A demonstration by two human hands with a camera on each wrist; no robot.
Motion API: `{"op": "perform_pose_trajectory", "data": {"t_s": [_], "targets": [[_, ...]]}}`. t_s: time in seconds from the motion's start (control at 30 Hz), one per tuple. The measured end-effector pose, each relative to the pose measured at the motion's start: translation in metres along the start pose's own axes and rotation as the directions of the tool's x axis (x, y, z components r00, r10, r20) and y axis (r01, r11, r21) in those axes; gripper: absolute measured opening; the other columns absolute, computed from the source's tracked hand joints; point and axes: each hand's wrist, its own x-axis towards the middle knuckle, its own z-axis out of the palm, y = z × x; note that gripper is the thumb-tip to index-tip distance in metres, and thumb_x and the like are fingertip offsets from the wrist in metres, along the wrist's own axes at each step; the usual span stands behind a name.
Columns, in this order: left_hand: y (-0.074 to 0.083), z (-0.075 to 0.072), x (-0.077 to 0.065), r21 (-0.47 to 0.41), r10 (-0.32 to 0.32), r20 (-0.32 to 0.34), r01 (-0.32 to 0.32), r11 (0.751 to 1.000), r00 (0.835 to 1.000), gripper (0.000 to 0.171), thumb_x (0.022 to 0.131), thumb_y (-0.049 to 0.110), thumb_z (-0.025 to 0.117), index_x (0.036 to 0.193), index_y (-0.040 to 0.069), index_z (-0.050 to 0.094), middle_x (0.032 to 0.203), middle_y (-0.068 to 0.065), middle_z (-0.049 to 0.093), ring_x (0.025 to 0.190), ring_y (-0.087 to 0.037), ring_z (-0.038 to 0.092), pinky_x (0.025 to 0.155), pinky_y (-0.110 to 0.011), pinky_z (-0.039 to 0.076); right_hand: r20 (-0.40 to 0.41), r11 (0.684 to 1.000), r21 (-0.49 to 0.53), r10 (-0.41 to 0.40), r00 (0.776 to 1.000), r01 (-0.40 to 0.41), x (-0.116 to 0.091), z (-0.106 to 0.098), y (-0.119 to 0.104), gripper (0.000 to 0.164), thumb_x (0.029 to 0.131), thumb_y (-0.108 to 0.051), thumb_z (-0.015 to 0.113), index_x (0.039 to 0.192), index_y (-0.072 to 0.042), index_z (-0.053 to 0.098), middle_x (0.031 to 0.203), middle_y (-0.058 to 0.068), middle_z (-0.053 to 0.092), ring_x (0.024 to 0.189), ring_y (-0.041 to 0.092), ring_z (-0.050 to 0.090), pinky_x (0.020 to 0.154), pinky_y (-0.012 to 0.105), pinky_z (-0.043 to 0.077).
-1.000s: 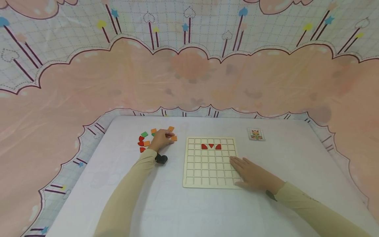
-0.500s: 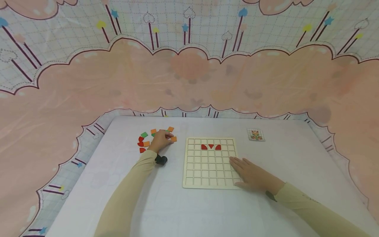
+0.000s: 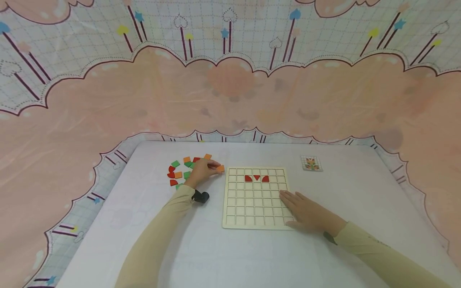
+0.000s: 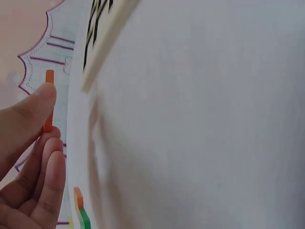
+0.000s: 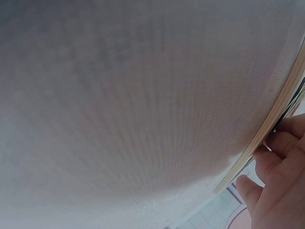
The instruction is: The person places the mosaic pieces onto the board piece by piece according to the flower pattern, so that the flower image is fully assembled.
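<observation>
My left hand (image 3: 202, 173) pinches an orange square tile (image 3: 220, 169) between thumb and fingers, just left of the board's upper left corner. The left wrist view shows that orange tile (image 4: 49, 74) edge-on, raised off the table. A pale wooden grid board (image 3: 249, 203) lies mid-table. In its second row sit two red quarter-circle tiles, one a left piece (image 3: 248, 179) and one a right piece (image 3: 265, 179), with a red triangular tile (image 3: 257, 177) between them. My right hand (image 3: 306, 212) rests with extended fingers on the board's right edge.
Several loose green, red and orange tiles, among them a red tile (image 3: 173, 182) and a green tile (image 3: 175, 163), lie left of the board. A small pattern card (image 3: 311, 163) lies at the back right. A patterned cloth (image 3: 230, 96) hangs behind the white table (image 3: 252, 260).
My left hand has lifted the orange square tile from beside the pile and moved right with it toward the board. Tiles it had covered now show. The right hand has stayed put.
</observation>
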Motion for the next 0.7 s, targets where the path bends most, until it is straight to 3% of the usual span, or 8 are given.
{"op": "perform_pose_trajectory", "data": {"t_s": [0.43,0.7], "targets": [[0.029,0.029,-0.005,-0.035,0.101,0.098,-0.098,0.995,0.990,0.029,0.075,0.019,0.078,0.100,0.005,0.073,0.092,-0.008,0.071,0.079,-0.013,0.062,0.070,-0.023,0.050,-0.019,1.000,-0.016,-0.020,1.000,0.019,-0.001,-0.003,0.000,0.079,0.092,-0.053,0.046,0.149,-0.004,0.021,0.157,0.011,0.020,0.144,0.028,0.021,0.116,0.046,0.021],[0.041,0.047,-0.012,-0.051,0.117,0.149,-0.111,0.993,0.982,0.026,0.074,0.017,0.079,0.098,0.006,0.074,0.091,-0.006,0.070,0.076,-0.010,0.058,0.071,-0.020,0.048,-0.016,1.000,-0.005,-0.020,1.000,0.020,-0.001,-0.001,0.001,0.079,0.093,-0.052,0.046,0.149,-0.004,0.020,0.157,0.011,0.020,0.144,0.027,0.021,0.116,0.046,0.021]]}}
